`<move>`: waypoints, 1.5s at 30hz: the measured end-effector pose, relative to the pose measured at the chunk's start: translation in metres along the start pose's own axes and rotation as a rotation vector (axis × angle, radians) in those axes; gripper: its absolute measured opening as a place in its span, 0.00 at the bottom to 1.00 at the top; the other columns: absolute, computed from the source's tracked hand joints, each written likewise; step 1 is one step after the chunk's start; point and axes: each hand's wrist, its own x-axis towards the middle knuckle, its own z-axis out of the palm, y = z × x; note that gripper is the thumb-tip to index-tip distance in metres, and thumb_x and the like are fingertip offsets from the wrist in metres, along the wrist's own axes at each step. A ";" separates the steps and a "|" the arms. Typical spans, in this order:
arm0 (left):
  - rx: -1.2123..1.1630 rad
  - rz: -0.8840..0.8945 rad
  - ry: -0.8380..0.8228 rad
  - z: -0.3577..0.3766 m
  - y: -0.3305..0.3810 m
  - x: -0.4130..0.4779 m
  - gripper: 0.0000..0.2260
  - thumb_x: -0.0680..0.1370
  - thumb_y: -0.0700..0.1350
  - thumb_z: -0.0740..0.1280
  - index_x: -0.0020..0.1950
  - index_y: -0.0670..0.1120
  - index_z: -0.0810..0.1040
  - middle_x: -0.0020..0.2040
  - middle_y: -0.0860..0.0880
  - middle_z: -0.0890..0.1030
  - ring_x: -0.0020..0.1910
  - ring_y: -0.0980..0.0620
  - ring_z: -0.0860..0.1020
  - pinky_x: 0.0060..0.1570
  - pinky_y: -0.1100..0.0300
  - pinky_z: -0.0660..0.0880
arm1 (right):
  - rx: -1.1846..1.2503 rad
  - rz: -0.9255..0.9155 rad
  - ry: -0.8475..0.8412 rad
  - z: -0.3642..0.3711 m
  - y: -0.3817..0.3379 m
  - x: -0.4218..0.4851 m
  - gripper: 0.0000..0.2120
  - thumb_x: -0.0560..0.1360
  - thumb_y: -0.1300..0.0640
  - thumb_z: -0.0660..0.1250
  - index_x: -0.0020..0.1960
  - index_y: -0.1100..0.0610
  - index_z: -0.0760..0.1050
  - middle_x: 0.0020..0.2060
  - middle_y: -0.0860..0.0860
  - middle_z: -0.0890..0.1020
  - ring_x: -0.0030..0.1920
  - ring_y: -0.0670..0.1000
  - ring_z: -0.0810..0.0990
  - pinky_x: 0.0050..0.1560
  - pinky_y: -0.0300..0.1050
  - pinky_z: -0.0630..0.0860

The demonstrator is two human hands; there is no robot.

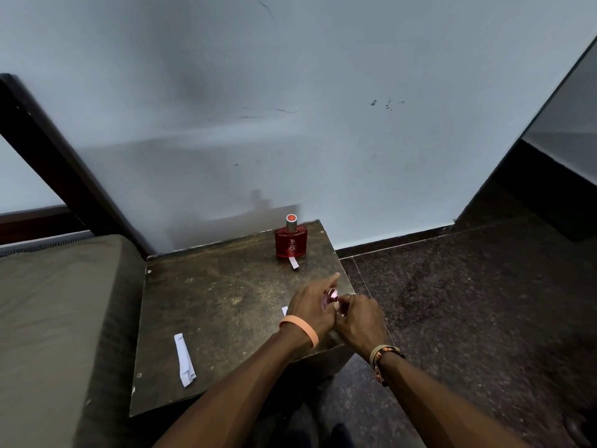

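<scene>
Two hands meet just in front of the red perfume bottle (290, 242): the left hand (310, 305) grips a small pink bottle (331, 297), steadying it above the tabletop (210, 302), while the right hand (358, 315) pinches its end, apparently to work the cap.

Plain peach rubber wristband (299, 329) on the left hand (310, 307). Woven black-and-tan band (386, 353) with orange lettering on the right hand (360, 320). Small ring (352, 294) on a right finger.
</scene>
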 end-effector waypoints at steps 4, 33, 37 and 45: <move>0.017 -0.010 0.008 0.000 -0.002 0.002 0.18 0.74 0.35 0.67 0.63 0.48 0.78 0.61 0.49 0.80 0.61 0.53 0.76 0.61 0.63 0.69 | -0.017 0.007 0.003 0.001 0.001 0.001 0.09 0.77 0.51 0.66 0.47 0.53 0.83 0.37 0.50 0.84 0.35 0.48 0.81 0.39 0.42 0.79; 0.026 0.012 0.040 0.000 -0.008 -0.003 0.22 0.72 0.41 0.72 0.66 0.50 0.75 0.61 0.50 0.80 0.60 0.53 0.77 0.63 0.59 0.72 | -0.022 0.019 0.010 0.004 0.003 0.001 0.07 0.75 0.50 0.69 0.49 0.52 0.83 0.38 0.50 0.85 0.36 0.48 0.82 0.39 0.42 0.80; 0.011 0.001 0.069 -0.002 -0.008 -0.001 0.16 0.73 0.41 0.71 0.60 0.50 0.80 0.58 0.51 0.82 0.56 0.54 0.78 0.57 0.64 0.72 | -0.027 0.013 0.011 0.004 0.003 0.001 0.07 0.77 0.50 0.68 0.49 0.52 0.83 0.38 0.50 0.85 0.34 0.47 0.79 0.30 0.31 0.69; 0.014 -0.007 0.055 -0.003 -0.009 0.002 0.16 0.73 0.38 0.70 0.60 0.48 0.80 0.57 0.49 0.82 0.56 0.53 0.79 0.57 0.62 0.73 | -0.011 0.022 -0.009 0.006 0.004 0.003 0.06 0.75 0.50 0.70 0.46 0.51 0.82 0.37 0.49 0.84 0.36 0.47 0.81 0.36 0.40 0.78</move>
